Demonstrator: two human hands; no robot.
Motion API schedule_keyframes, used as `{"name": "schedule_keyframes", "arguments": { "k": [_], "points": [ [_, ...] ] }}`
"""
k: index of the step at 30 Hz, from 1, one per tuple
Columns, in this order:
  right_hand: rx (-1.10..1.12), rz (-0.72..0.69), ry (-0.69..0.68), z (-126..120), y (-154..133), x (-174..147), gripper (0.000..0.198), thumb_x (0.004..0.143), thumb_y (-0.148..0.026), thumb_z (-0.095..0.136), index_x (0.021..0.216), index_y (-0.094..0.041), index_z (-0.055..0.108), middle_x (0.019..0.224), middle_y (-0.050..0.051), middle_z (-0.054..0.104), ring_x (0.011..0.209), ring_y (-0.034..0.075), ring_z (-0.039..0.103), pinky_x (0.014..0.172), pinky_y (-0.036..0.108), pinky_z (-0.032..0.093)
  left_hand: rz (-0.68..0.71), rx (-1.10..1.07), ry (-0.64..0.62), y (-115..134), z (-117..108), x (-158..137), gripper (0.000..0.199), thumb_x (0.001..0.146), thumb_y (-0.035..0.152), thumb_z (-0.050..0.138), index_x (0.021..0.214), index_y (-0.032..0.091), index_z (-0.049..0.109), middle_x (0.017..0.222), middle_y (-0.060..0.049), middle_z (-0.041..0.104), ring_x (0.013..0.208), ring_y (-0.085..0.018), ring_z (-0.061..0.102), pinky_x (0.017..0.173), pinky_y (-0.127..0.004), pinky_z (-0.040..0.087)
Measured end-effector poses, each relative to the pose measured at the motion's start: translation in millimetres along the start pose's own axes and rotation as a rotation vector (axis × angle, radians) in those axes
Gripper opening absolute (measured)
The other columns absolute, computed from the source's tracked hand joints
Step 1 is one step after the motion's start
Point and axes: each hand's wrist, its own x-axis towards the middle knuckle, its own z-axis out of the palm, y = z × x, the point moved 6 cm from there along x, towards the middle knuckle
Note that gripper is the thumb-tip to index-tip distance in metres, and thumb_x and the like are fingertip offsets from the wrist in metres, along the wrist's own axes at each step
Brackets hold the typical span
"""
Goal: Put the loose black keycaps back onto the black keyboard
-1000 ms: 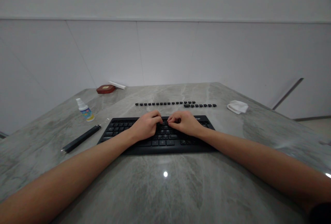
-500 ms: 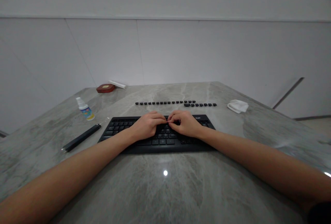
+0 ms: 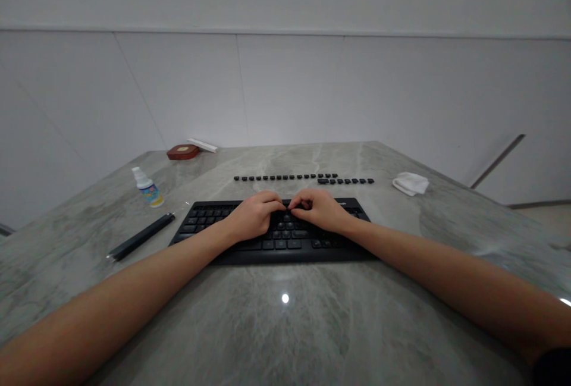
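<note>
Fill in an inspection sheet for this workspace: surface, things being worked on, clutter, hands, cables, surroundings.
Surface: grey marbled tabletop.
Work things: black keyboard under both hands; small black keycaps in two rows beyond it, the nearer row shorter.
Clutter: at left, white-capped bottle, dark bar, reddish-brown case with a white strip by it; at right, white cloth.
Hands: left hand and right hand meet near the keyboard's far edge, fingers curled; whether either grips anything is too small to tell.
Cables: nothing seen.
Surroundings: pale panelled wall behind the table.
</note>
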Motion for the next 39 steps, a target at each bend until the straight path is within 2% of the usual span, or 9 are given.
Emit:
{"name": "schedule_keyframes", "arguments": {
  "k": [5,13,22,27,32,39],
  "points": [
    [0.008,0.04,0.021,0,6,2,0.011,0.074,-0.019,0.066,0.082,-0.019,0.074,0.063,-0.002,0.058,0.058,0.009,0.047,0.056,0.023,0.036,-0.006,0.004,-0.003,-1,0,0,0.044,0.069,-0.004,0.037,0.099,0.014,0.065,0.095,-0.008,0.064,0.091,-0.018,0.06,0.083,-0.036,0.053],
    [0.082,-0.072,-0.022,4,0,0,0.011,0.076,-0.016,0.065,0.078,-0.02,0.075,0.083,0.0,0.07,0.065,0.01,0.055,0.062,0.023,0.042,-0.008,0.006,-0.001,-1,0,0,0.045,0.069,-0.005,0.036,0.098,0.014,0.065,0.094,-0.008,0.064,0.091,-0.018,0.06,0.082,-0.035,0.053],
    [0.053,-0.091,-0.025,3,-3,0,0.012,0.076,-0.014,0.066,0.079,-0.021,0.076,0.086,0.0,0.071,0.067,0.01,0.058,0.065,0.024,0.044,-0.008,0.021,0.0,-2,1,0,0.045,0.069,-0.005,0.037,0.098,0.012,0.066,0.095,-0.009,0.064,0.091,-0.019,0.06,0.083,-0.035,0.053],
    [0.016,-0.125,-0.005,2,-9,-2,0.012,0.077,-0.014,0.065,0.078,-0.019,0.076,0.087,0.002,0.07,0.066,0.011,0.058,0.065,0.025,0.046,0.043,0.005,-0.033,2,1,1,0.047,0.069,-0.005,0.037,0.1,0.013,0.065,0.102,-0.009,0.066,0.097,-0.019,0.059,0.088,-0.036,0.052],
    [-0.027,-0.194,0.005,2,-13,-3,0.014,0.078,-0.013,0.063,0.079,-0.019,0.075,0.084,0.003,0.07,0.073,0.013,0.062,0.072,0.026,0.049,0.07,-0.005,-0.036,5,0,1,0.047,0.068,-0.005,0.037,0.101,0.013,0.065,0.102,-0.007,0.067,0.097,-0.019,0.059,0.088,-0.037,0.053],
    [-0.199,-0.378,-0.037,6,-26,-11,0.019,0.085,-0.018,0.056,0.078,-0.016,0.073,0.079,0.005,0.066,0.073,0.014,0.06,0.071,0.027,0.048,0.118,-0.022,-0.003,6,1,-1,0.043,0.073,-0.005,0.037,0.1,0.013,0.066,0.104,-0.009,0.066,0.096,-0.019,0.059,0.087,-0.037,0.053]
  ]
}}
